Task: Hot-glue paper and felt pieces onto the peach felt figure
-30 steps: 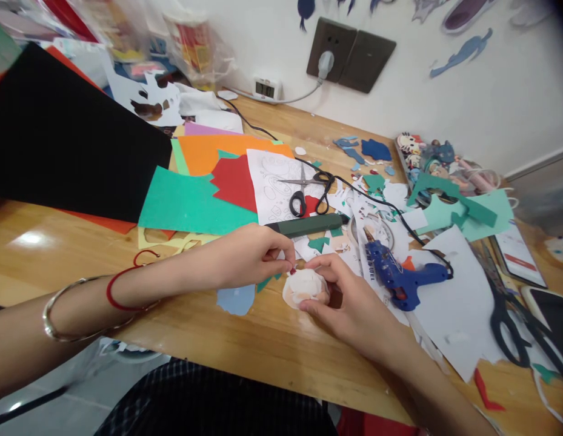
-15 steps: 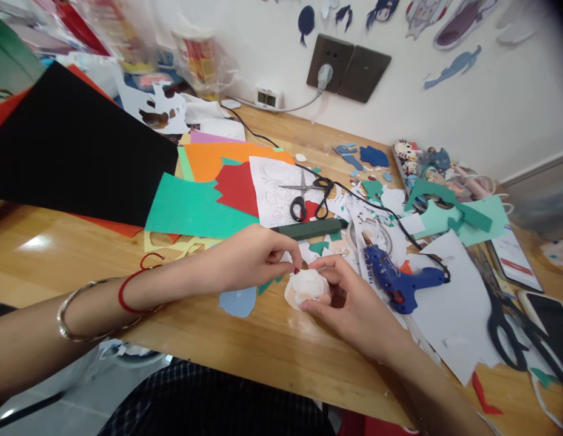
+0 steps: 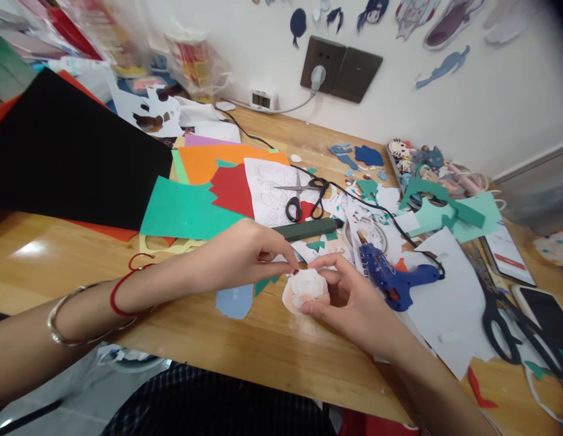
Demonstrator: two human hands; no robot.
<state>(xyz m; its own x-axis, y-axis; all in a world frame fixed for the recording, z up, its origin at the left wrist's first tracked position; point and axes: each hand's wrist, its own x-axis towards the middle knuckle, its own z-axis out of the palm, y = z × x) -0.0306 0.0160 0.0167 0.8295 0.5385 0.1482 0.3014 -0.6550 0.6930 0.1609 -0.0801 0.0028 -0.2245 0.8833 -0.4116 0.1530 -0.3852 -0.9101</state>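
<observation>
- A tiny red scrap is pinched between thumb and forefinger of the left hand, at the top edge of the cutout.
- A round, layered white-and-peach paper cutout is gripped by the right hand, just above the wooden table.
- A blue glue gun lies just beside, on white paper.
- A dark green pen and black-handled scissors lie beyond.

Her right hand covers the far side of the pale paper piece, so its full outline can't be made out. The tiny red bit pinched at her left hand fingertips is too small to identify. Bags along the back are blurred, and the large black scissors run off the right edge.
</observation>
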